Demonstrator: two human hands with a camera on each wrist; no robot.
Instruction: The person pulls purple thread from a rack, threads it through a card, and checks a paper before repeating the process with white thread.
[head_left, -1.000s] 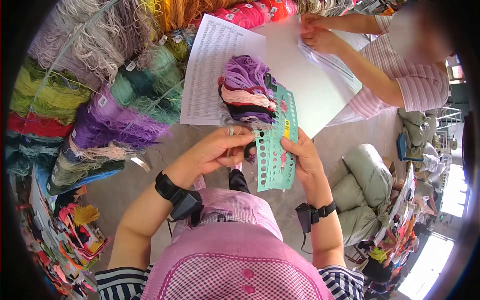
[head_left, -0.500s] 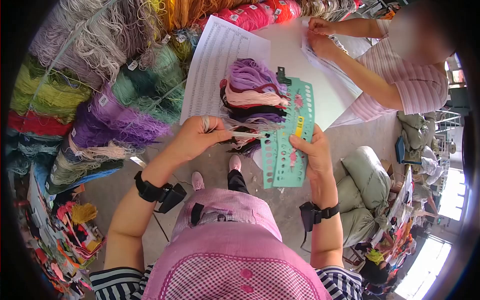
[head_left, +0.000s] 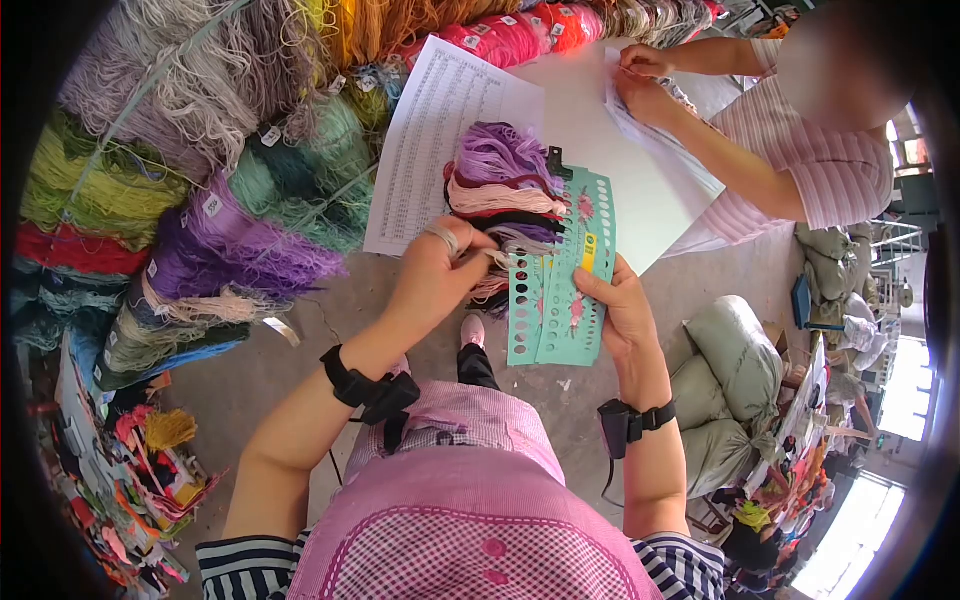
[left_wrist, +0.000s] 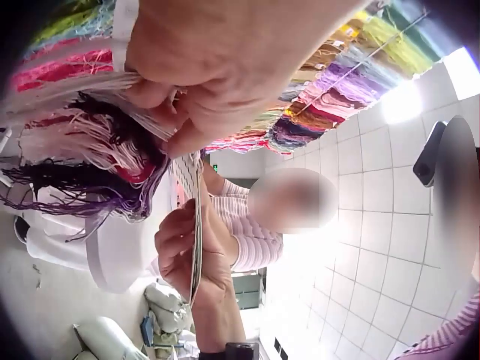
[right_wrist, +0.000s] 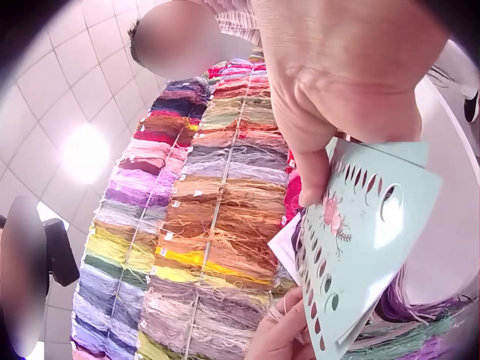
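Observation:
My right hand (head_left: 632, 312) grips mint-green cards (head_left: 572, 345) printed with pink flowers and punched with rows of holes, its thumb lying across the front. From the cards' left side hang looped bundles of embroidery thread (head_left: 505, 160) in lilac, pink, dark red, black and pale grey. A black clip (head_left: 556, 160) sits at the cards' top end. My left hand (head_left: 435, 275), a ring on one finger, pinches pale grey thread (head_left: 500, 257) beside the punched edge. In the left wrist view the pale strands (left_wrist: 71, 94) run to its fingertips, with other threads hanging below.
Tagged thread hanks (head_left: 240, 225) in many colours are heaped at the left and back. A printed sheet (head_left: 425, 130) lies on the white table (head_left: 580, 95). Across it, another person (head_left: 750, 160) handles papers. Stuffed sacks (head_left: 735, 350) stand on the floor to the right.
My left hand pulled the pale thread out leftward from the card edge, then came back right and up beside it. The cards shifted right, then slightly back left, still in my right hand.

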